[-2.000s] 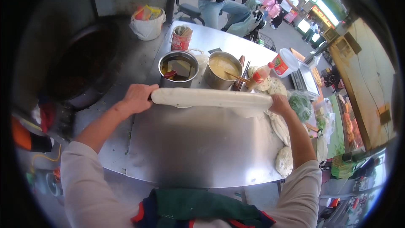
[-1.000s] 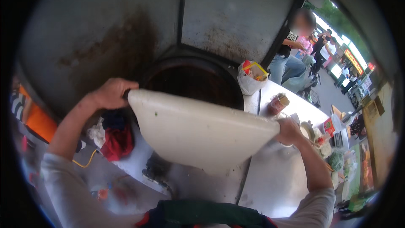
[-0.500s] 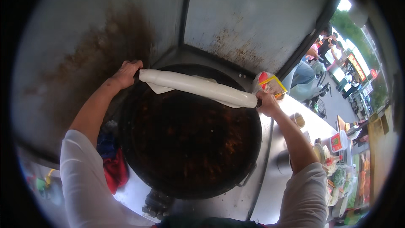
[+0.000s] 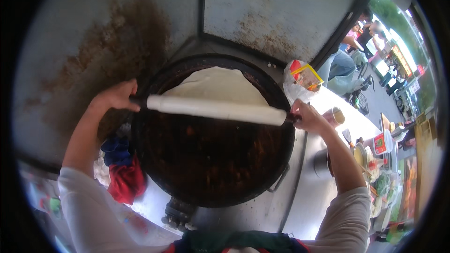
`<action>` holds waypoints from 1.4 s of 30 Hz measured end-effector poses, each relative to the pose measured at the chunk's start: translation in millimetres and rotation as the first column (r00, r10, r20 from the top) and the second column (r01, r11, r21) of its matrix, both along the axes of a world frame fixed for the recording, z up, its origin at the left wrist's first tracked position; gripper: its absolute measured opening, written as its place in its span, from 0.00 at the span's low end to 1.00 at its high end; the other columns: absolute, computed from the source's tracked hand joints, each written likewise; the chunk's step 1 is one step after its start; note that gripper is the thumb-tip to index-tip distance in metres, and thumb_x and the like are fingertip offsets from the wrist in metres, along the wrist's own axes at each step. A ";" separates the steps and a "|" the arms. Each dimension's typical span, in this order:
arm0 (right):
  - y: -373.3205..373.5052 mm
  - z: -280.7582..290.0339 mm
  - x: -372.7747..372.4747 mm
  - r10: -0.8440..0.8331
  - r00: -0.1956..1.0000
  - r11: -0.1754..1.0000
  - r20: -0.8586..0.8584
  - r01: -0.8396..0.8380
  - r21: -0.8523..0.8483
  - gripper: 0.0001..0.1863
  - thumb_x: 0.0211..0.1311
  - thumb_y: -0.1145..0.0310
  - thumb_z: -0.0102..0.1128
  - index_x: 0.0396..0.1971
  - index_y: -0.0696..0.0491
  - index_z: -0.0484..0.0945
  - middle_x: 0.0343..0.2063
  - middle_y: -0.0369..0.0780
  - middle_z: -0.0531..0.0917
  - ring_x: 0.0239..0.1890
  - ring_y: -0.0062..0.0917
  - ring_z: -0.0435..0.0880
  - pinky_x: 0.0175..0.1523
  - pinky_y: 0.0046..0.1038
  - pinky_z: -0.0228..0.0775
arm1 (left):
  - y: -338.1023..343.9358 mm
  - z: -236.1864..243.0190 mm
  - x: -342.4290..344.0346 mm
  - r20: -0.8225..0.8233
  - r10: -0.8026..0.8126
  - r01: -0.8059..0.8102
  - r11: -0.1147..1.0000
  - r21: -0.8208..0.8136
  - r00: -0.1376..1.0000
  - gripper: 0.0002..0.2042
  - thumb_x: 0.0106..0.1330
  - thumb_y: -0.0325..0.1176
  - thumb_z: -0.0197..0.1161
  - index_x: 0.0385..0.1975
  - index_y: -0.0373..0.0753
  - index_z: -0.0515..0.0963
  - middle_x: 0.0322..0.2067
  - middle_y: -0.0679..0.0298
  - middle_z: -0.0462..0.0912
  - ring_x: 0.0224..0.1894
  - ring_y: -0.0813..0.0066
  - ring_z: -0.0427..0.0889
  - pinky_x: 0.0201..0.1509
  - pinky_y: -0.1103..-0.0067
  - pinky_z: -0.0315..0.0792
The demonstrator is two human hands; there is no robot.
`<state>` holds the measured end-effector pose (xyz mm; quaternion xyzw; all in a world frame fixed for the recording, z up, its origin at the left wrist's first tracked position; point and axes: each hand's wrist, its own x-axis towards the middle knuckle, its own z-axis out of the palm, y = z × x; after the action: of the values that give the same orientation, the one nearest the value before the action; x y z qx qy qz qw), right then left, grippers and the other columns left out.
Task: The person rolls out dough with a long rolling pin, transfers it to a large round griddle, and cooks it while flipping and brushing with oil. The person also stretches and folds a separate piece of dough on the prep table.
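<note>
A rolling pin (image 4: 215, 109) lies crosswise above a big round black pan (image 4: 211, 201), with part of a pale dough sheet (image 4: 220, 84) wrapped round it. The rest of the sheet is spread over the pan's far side, its far edge curved and a little creased. My left hand (image 4: 119, 95) is closed on the pin's dark left handle. On the right handle, beyond the pan's right rim, my right hand (image 4: 308, 116) is closed too. The near half of the pan shows a dark, brown-stained surface.
Stained metal panels (image 4: 262, 23) stand behind and left of the pan. A plastic bag (image 4: 302, 78) lies at the far right; a metal pot (image 4: 323, 163), a white tub (image 4: 382, 143) and bowls line the right counter. Red cloth (image 4: 127, 180) lies left. People (image 4: 365, 37) are outside.
The pin has come nearer to me, and dough has unrolled from it onto the pan's far side. Both hands have moved along with the handles.
</note>
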<state>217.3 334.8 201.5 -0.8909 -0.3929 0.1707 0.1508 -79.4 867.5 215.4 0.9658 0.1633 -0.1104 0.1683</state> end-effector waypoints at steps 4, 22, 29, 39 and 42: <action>-59.7 8.7 -39.9 -0.035 0.999 0.986 0.023 0.031 0.161 0.32 0.42 0.67 0.79 0.49 0.55 0.74 0.41 0.42 0.81 0.38 0.29 0.83 0.48 0.29 0.80 | -18.8 -5.2 -68.8 0.177 -0.119 0.098 0.987 0.124 0.977 0.29 0.50 0.30 0.75 0.52 0.34 0.71 0.45 0.49 0.80 0.51 0.50 0.79 0.56 0.67 0.72; -95.4 -22.6 -153.2 -0.053 0.963 0.956 0.263 -0.027 0.291 0.33 0.33 0.65 0.82 0.44 0.52 0.76 0.39 0.42 0.78 0.51 0.39 0.76 0.57 0.34 0.69 | -118.5 -35.5 -153.4 0.567 -0.174 -0.094 0.907 0.411 0.805 0.38 0.41 0.33 0.80 0.55 0.38 0.69 0.56 0.55 0.73 0.62 0.54 0.69 0.70 0.59 0.57; -110.5 -44.5 -177.7 -0.135 0.945 0.972 0.299 0.068 0.223 0.29 0.35 0.68 0.79 0.42 0.50 0.76 0.40 0.41 0.78 0.52 0.39 0.74 0.58 0.34 0.68 | -103.6 -47.5 -157.1 0.338 -0.143 -0.041 0.875 0.482 0.930 0.36 0.38 0.35 0.81 0.52 0.39 0.73 0.54 0.55 0.77 0.62 0.61 0.72 0.74 0.59 0.53; -108.7 -35.7 -221.4 -0.018 0.984 1.000 0.175 0.021 -0.015 0.15 0.42 0.72 0.71 0.33 0.51 0.78 0.30 0.39 0.79 0.35 0.37 0.81 0.50 0.35 0.72 | -131.9 -47.0 -193.0 0.228 -0.032 -0.043 0.948 0.314 0.973 0.29 0.43 0.34 0.78 0.49 0.41 0.77 0.48 0.57 0.80 0.56 0.59 0.76 0.65 0.61 0.65; -115.3 -52.5 -237.1 -0.063 0.692 0.943 0.719 -0.195 0.270 0.11 0.43 0.76 0.64 0.31 0.50 0.78 0.24 0.38 0.77 0.31 0.35 0.79 0.45 0.33 0.70 | -133.9 -58.1 -204.8 0.423 -0.109 -0.090 0.901 0.423 0.900 0.20 0.40 0.30 0.75 0.37 0.40 0.79 0.42 0.59 0.80 0.49 0.58 0.78 0.54 0.63 0.71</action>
<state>-19.8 219.5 149.0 -0.8337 -0.4751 -0.2530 0.1236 -284.2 733.6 157.3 0.9794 0.1370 0.1471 -0.0186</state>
